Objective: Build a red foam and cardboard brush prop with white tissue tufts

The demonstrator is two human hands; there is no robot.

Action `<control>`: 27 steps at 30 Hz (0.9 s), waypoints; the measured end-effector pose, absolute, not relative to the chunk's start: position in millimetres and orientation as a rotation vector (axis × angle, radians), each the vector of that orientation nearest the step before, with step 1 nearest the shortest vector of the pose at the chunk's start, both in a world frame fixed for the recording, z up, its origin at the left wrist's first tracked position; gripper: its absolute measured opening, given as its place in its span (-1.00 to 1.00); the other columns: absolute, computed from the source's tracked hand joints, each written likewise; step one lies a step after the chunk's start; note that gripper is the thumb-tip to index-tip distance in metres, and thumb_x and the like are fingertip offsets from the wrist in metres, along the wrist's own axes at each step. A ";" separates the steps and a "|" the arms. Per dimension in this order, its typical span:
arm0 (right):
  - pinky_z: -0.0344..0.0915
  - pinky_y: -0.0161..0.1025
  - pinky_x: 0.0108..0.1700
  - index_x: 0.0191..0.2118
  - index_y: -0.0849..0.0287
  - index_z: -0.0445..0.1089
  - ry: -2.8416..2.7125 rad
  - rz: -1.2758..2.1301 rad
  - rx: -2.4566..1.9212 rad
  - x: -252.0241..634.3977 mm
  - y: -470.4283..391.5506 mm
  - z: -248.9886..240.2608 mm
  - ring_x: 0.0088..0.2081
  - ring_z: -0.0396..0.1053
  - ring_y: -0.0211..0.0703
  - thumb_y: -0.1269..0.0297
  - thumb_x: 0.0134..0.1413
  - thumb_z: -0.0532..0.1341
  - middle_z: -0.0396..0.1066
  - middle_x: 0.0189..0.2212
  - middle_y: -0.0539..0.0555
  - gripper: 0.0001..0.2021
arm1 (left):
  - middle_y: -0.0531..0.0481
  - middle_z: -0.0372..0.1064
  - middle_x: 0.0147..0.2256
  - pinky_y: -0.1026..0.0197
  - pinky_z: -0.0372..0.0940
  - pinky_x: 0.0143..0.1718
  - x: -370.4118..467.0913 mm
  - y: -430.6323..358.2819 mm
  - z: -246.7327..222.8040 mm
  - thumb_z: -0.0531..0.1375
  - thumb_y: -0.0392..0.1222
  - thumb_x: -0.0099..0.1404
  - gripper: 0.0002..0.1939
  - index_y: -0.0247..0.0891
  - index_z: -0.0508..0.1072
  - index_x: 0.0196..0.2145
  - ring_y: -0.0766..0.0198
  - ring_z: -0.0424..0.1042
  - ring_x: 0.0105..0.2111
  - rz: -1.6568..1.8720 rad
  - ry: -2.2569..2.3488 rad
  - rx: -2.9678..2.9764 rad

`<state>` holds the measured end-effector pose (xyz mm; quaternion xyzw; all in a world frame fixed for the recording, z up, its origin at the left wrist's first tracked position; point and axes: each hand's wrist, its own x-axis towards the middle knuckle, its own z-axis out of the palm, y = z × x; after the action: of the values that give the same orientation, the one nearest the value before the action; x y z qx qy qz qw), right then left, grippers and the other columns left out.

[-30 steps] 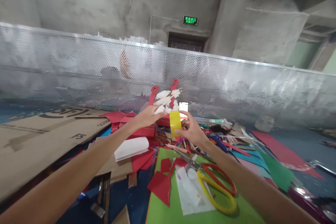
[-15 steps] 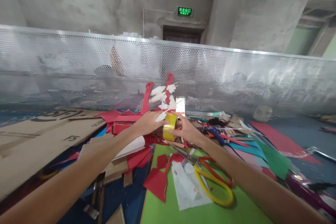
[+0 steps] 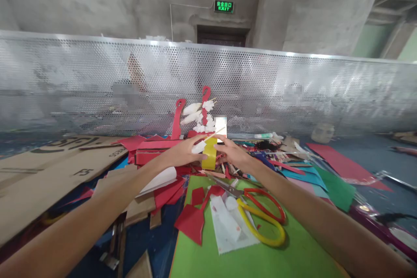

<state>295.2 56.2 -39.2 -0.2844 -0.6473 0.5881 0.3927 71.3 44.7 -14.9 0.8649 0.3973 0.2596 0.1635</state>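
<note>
In the head view a roll of yellow tape (image 3: 209,155) is upright between my hands. My right hand (image 3: 235,153) grips it from the right with curled fingers. My left hand (image 3: 183,153) holds a thin stick wrapped in white paper (image 3: 198,146), its bare end slanting up to the right over the tape. The left thumb is against or close to the roll's left side; exact contact is unclear. Just behind stands a red paper piece with a looped top (image 3: 206,93), with white tufts (image 3: 204,124) and white paper-wrapped sticks (image 3: 191,115) about it.
Scissors with red and yellow handles (image 3: 260,219) lie on a green board (image 3: 202,260) beside red scraps (image 3: 192,223) and white tissue (image 3: 233,230). Cardboard (image 3: 48,173) lies left. A blue glue gun (image 3: 265,159) and coloured paper (image 3: 335,189) lie right. A perforated metal screen (image 3: 254,91) stands behind.
My view has shifted slightly down and right. The stick's bare end now shows clearly, pointing up to the right over the tape. Both hands still hold their things.
</note>
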 end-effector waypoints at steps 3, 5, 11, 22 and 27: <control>0.52 -0.29 -0.37 0.18 0.03 0.21 -1.648 1.488 -0.708 296.0 56.4 -39.6 -0.34 0.50 -0.23 0.23 0.15 0.26 0.46 -0.17 0.05 -0.52 | -0.18 0.26 0.24 0.00 0.17 0.21 72.5 44.9 -15.4 0.25 0.19 0.21 -0.21 -0.20 0.19 0.29 -0.01 0.28 0.19 0.802 1.071 2.431; 0.52 -0.27 -0.34 0.22 0.04 0.18 -1.672 1.493 -0.697 296.7 56.4 -40.1 -0.36 0.50 -0.23 0.25 0.11 0.31 0.48 -0.19 0.04 -0.43 | -0.17 0.29 0.21 0.02 0.19 0.20 73.0 43.2 -13.7 0.25 0.19 0.22 -0.24 -0.23 0.21 0.26 0.01 0.30 0.17 0.816 1.075 2.403; 0.50 -0.22 -0.27 0.31 0.05 0.06 -1.767 1.490 -0.633 297.8 57.9 -42.8 -0.28 0.52 -0.15 0.29 -0.10 0.45 0.52 -0.21 0.05 -0.14 | -0.21 0.32 0.19 0.04 0.22 0.16 73.2 38.6 -8.6 0.24 0.14 0.24 -0.27 -0.30 0.22 0.24 0.00 0.34 0.14 0.834 1.161 2.323; 0.48 -0.25 -0.29 0.27 0.06 0.10 -1.649 1.500 -0.688 294.1 56.8 -43.3 -0.31 0.51 -0.19 0.36 -0.08 0.39 0.54 -0.22 0.03 -0.23 | -0.21 0.25 0.22 -0.04 0.18 0.21 70.9 49.7 -20.0 0.36 0.02 0.11 -0.15 -0.25 0.17 0.27 -0.03 0.29 0.17 0.823 0.973 2.361; 0.41 -0.30 -0.36 0.18 0.05 0.26 -1.534 1.436 -0.672 290.8 62.2 -48.1 -0.37 0.47 -0.23 0.30 -0.05 0.37 0.53 -0.28 -0.01 -0.38 | -0.16 0.40 0.07 0.09 0.31 0.03 78.5 41.2 -16.3 0.37 0.05 0.09 -0.19 -0.30 0.24 0.22 0.04 0.42 0.00 0.951 1.028 2.232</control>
<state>290.8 62.2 -48.1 -0.2719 -0.6207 0.5809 0.4509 78.5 41.2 -16.3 0.8200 0.3777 0.3494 0.2508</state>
